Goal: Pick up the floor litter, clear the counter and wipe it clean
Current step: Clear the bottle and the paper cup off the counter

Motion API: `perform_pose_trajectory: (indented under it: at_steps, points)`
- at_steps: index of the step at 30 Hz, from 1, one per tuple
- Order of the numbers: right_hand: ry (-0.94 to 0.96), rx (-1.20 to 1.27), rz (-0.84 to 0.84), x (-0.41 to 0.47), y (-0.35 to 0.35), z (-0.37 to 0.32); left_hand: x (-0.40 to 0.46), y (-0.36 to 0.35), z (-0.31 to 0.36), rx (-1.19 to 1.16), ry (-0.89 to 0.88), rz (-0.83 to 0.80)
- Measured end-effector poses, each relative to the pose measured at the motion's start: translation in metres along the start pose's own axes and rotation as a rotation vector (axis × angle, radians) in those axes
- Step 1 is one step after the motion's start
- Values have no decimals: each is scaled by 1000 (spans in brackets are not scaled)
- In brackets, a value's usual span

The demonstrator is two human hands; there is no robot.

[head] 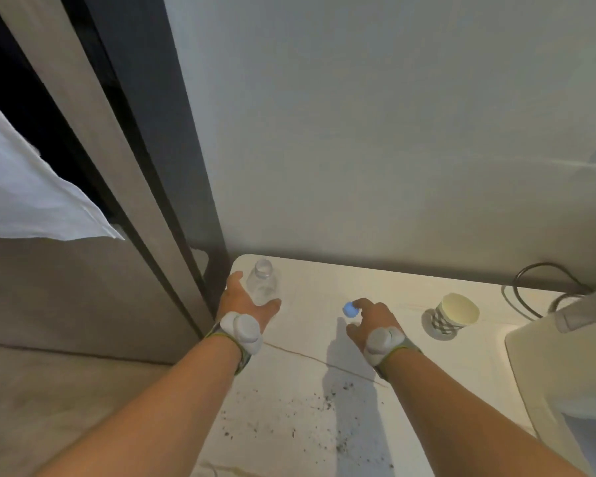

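Head view, left to right: your left hand [245, 301] is spread around the uncapped clear bottle [262, 282] at the counter's [410, 390] far-left corner, thumb and fingers apart on either side, not yet clamped. Further right, your right hand [369, 320] pinches the blue cap [350, 309] in its fingertips. Right again, a paper cup [456, 313] stands well apart, near a cable [530, 287]. Dark crumbs [310, 414] dot the near counter. You seem to be clearing the counter; next, probably close on the bottle, screw the cap on and carry it off. No readable brand or writing shows anywhere.
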State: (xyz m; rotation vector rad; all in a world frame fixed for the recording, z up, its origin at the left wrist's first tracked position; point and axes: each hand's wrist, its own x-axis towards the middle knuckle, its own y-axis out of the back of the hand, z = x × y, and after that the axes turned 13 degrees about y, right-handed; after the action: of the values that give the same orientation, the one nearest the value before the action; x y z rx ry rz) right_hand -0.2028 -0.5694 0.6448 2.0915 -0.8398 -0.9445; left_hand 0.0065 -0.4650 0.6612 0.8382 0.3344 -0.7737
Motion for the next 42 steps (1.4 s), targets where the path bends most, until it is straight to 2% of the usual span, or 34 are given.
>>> perform_pose_trajectory:
  at_steps: [4,8,16,24,28,30,35,39,42]
  points:
    - [23,-37,-18,32,-6,6,21,-9,5,47,19,13]
    - [-5,-107,-75,64,-17,7,31,-18,4,50,-39,43]
    - [-55,-177,-130,77,-20,3,35,-14,-5,16,-66,39]
    - [73,216,54,40,-18,-53,5,11,-15,-54,-180,-140]
    - [-46,830,218,6,-12,-92,-14,25,-23,-67,-217,-220]
    - [-28,962,234,-14,-9,-108,-26,30,-30,-53,-244,-244]
    - [175,894,287,-50,-9,-131,-53,42,-44,-12,-288,-288]
    - [321,796,319,-74,-11,-142,-72,54,-51,75,-317,-259]
    - [472,649,253,-87,-9,-147,-82,62,-55,101,-319,-267]
